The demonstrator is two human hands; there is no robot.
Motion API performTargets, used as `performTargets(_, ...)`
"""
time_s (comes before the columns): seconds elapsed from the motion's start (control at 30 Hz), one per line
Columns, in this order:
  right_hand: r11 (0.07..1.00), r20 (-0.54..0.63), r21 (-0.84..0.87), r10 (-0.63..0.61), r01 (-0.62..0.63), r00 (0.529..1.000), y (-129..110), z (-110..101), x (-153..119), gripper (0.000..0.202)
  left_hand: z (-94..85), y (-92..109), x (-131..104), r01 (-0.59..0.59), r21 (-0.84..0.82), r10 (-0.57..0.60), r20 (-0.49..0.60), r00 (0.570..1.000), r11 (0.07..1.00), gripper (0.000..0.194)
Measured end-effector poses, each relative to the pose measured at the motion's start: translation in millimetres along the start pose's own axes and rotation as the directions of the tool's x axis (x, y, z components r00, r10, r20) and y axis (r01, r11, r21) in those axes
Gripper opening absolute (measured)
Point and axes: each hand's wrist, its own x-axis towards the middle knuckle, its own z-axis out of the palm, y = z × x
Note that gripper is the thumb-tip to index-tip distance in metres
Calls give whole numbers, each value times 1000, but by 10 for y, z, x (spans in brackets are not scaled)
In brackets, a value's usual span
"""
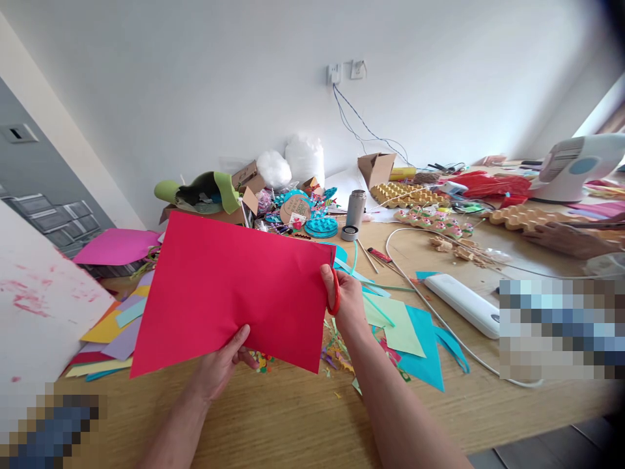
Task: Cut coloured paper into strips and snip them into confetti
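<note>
Pinching the red rectangular paper sheet (234, 286) over the wooden tabletop (244, 417), the left fingers (239, 339) are bending its edge — maybe creasing it. The right fingers (327, 279) are gripping red-handled scissors (336, 293) by its corner — sagging could be making cuts crooked.

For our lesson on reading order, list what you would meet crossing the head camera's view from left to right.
Wall switch → pink sheet → left hand → taller white fluffy bundle → metal flask → long white device → large white machine
</note>
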Motion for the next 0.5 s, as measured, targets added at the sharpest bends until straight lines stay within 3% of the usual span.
performTargets(0.5,1000,-26,19,-16,16,1000,4,-15,-1,50,-19,-2,-1,7,8,-7,9,1000,1000,38)
